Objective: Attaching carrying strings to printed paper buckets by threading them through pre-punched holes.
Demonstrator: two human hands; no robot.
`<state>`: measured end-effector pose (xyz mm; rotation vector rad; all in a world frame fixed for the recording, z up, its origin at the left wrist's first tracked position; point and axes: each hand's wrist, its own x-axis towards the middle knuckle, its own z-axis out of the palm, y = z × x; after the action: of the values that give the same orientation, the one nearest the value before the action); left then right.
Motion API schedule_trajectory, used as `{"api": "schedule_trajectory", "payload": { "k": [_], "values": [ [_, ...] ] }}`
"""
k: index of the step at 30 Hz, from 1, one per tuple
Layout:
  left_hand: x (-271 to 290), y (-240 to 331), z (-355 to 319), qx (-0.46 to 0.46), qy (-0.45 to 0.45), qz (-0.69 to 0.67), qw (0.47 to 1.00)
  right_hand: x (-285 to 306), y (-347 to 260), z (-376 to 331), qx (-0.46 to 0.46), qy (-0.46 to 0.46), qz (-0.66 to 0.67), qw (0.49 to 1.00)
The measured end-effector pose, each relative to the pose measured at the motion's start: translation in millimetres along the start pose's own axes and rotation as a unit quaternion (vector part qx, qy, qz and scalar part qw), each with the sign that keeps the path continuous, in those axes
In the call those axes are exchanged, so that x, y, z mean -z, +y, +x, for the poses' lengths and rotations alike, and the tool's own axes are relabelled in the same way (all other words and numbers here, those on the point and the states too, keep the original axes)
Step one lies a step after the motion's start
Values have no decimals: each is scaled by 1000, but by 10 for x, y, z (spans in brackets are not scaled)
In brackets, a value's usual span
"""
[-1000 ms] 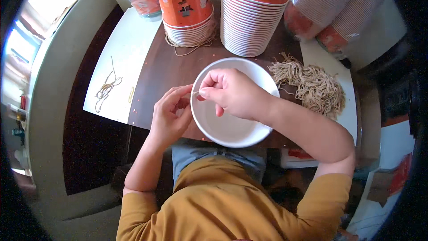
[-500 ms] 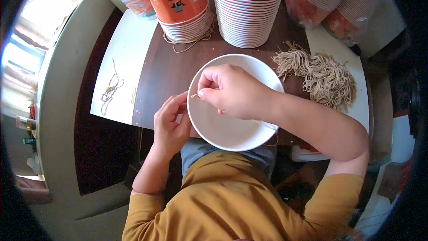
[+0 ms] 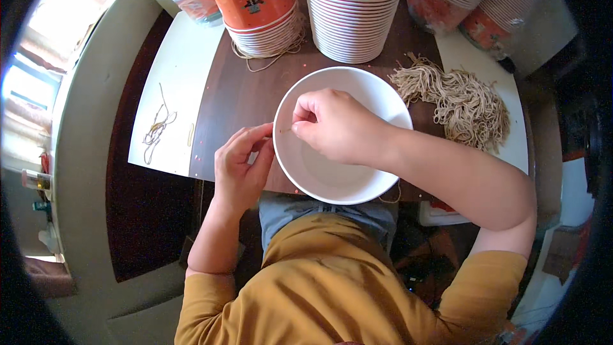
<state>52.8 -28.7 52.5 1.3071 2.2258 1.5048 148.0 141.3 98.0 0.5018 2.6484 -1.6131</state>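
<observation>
Head view is showing a person in a mustard-yellow top sitting at the near edge of a dark brown desk (image 3: pixel 236 92). A white paper bowl (image 3: pixel 332 169) is lying at that near edge, its rim overhanging slightly toward the lap. The left hand (image 3: pixel 239 166) is curling around the bowl's left rim, fingers bent and touching the outside wall, steadying it. The right hand (image 3: pixel 335 124) is hovering over the bowl's inside, thumb and forefinger pinching shut on a thin piece of tan string (image 3: pixel 285 131) right at the left rim; the string is too fine to tell how it is passing the wall.

Toward the far edge, a stack of striped paper bowls (image 3: pixel 357 16) is standing just behind the white bowl, and a shorter stack topped with an orange and teal printed bowl (image 3: pixel 258 3) is sitting to its left, with loose string around its base. A bundle of tan strings (image 3: pixel 456 102) is lying near the right edge, partly on a white sheet (image 3: pixel 511 134). Another white sheet (image 3: pixel 175 76) is covering the left edge, carrying a few stray strings (image 3: pixel 156 131). Bagged bowl stacks (image 3: pixel 485 0) are crowding the far right corner.
</observation>
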Motion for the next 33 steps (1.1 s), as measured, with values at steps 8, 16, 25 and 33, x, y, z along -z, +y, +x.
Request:
{"api": "schedule_trajectory", "payload": {
  "k": [8,16,25,33],
  "values": [
    [47,24,43,2,-10,14,1000,-67,15,61,-13,14,1,1000],
    [57,-30,68,-38,-14,13,999,-108,-4,63,3,21,8,1000],
    [91,46,111,-77,-16,87,993,4,-137,59,-36,-51,12,998],
    [407,2,-10,202,-128,-371,897,73,-472,-571,149,-66,-279,946]
  ]
}}
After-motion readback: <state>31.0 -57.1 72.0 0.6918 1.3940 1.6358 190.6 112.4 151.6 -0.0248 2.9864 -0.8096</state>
